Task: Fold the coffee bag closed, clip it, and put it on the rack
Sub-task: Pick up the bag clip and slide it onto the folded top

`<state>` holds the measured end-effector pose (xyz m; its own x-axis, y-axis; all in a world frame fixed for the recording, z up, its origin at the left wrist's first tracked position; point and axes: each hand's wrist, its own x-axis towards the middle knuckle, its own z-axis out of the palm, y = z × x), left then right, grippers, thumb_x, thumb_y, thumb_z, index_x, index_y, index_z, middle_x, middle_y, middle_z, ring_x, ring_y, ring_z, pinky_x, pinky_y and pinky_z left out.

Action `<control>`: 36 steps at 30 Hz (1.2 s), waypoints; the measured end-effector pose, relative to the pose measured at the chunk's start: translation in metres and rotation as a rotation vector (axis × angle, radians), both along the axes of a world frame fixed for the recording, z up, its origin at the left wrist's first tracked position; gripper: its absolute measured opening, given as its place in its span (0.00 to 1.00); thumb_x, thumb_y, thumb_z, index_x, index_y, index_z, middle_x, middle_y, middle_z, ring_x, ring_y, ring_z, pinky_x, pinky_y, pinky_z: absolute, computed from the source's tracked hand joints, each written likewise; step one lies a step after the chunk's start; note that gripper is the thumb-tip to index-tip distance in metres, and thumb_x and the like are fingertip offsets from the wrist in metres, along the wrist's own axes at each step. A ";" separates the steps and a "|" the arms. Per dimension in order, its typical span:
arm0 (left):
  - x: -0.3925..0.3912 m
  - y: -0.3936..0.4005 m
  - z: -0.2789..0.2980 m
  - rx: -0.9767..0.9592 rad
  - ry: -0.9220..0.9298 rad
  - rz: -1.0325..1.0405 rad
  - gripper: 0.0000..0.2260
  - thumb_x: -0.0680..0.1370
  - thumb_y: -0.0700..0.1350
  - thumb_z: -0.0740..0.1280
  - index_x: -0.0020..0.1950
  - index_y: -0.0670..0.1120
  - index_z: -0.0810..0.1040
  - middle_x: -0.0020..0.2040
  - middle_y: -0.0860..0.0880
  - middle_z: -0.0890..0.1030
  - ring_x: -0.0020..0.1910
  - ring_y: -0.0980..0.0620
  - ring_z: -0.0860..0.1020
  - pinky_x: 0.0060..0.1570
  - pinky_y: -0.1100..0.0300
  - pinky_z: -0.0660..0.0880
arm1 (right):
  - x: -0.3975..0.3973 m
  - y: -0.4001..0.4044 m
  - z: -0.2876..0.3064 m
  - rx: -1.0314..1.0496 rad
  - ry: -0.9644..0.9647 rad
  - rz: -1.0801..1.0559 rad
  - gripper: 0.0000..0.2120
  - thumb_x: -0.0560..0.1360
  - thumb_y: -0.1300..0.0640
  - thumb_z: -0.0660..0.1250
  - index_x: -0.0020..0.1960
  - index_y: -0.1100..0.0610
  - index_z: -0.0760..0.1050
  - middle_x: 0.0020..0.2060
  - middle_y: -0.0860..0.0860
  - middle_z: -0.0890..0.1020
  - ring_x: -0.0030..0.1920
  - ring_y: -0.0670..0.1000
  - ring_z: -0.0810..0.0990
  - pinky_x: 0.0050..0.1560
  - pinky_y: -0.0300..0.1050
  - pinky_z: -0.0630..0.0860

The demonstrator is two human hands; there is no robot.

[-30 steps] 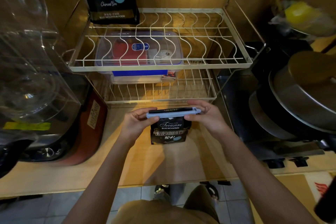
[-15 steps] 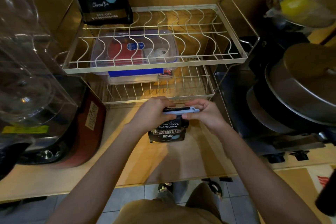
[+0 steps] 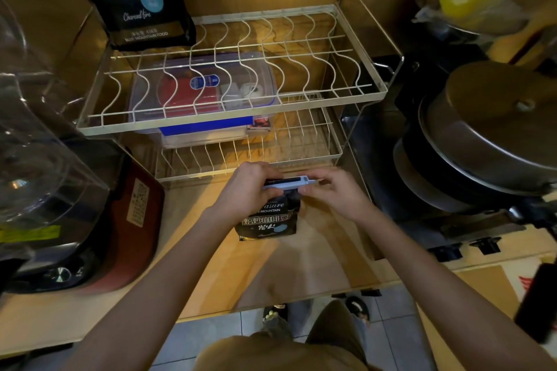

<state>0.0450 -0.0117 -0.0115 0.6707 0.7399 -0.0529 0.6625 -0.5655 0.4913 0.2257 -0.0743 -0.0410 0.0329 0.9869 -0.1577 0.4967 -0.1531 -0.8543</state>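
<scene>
Dim kitchen corner, warm yellow light, a wooden counter against a wooden wall. On the counter, a white wire rack with two tiers. On the back left corner of the upper tier, upright, a large black coffee bag with white lettering. On the lower tier, under the wavy wires, a clear plastic box with a blue-edged lid and red contents. To the left of the rack, a dark red appliance with a label on its side, partly behind a big clear plastic container. To the right, a stack of metal pots under a round lid, and behind it something yellow in a plastic wrap.

Just in front of the rack's lower tier, above the counter, a small black coffee bag, upright, label toward the camera, top folded over. Across that folded top, level, a long pale blue clip. Left hand wrapped around the bag's upper left corner, fingers curled together over the clip's left end. Right hand at the other end, thumb and fingertips pinching the clip's right tip, remaining fingers bent and close together. Impossible to tell whether the clip is fully snapped shut. Both forearms bare, reaching in from the bottom corners. Below the counter edge, tiled floor and feet in dark sandals.
</scene>
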 end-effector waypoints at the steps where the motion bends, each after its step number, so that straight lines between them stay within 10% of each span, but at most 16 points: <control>1: 0.000 0.000 0.000 -0.004 0.003 0.002 0.14 0.72 0.44 0.68 0.58 0.45 0.77 0.54 0.45 0.81 0.52 0.49 0.77 0.52 0.55 0.75 | 0.000 0.000 0.002 0.025 -0.105 0.034 0.16 0.73 0.55 0.67 0.60 0.56 0.75 0.56 0.52 0.79 0.56 0.49 0.77 0.57 0.45 0.74; 7: -0.002 0.000 0.001 0.000 0.010 -0.011 0.14 0.72 0.44 0.68 0.58 0.45 0.76 0.54 0.45 0.81 0.52 0.48 0.78 0.54 0.50 0.75 | 0.004 0.010 0.017 0.124 -0.587 0.329 0.12 0.77 0.51 0.61 0.56 0.56 0.73 0.50 0.51 0.76 0.48 0.47 0.73 0.51 0.45 0.75; 26: -0.009 -0.001 -0.004 0.038 -0.041 -0.048 0.13 0.72 0.43 0.68 0.56 0.44 0.78 0.51 0.44 0.82 0.50 0.48 0.79 0.53 0.51 0.75 | -0.003 0.001 0.009 0.230 -0.642 0.346 0.10 0.77 0.54 0.61 0.50 0.60 0.75 0.45 0.55 0.79 0.46 0.48 0.71 0.48 0.40 0.68; 36: -0.015 -0.003 -0.012 0.028 -0.116 -0.044 0.15 0.72 0.44 0.68 0.58 0.45 0.77 0.53 0.45 0.82 0.52 0.48 0.78 0.54 0.51 0.75 | -0.026 -0.023 -0.040 -0.355 0.184 0.090 0.40 0.63 0.60 0.77 0.69 0.53 0.61 0.58 0.44 0.72 0.59 0.43 0.72 0.47 0.26 0.71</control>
<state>0.0297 -0.0145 -0.0237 0.7031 0.7095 0.0473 0.5760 -0.6072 0.5473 0.1996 -0.0978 -0.0806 -0.1117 0.8678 -0.4842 0.3650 -0.4174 -0.8322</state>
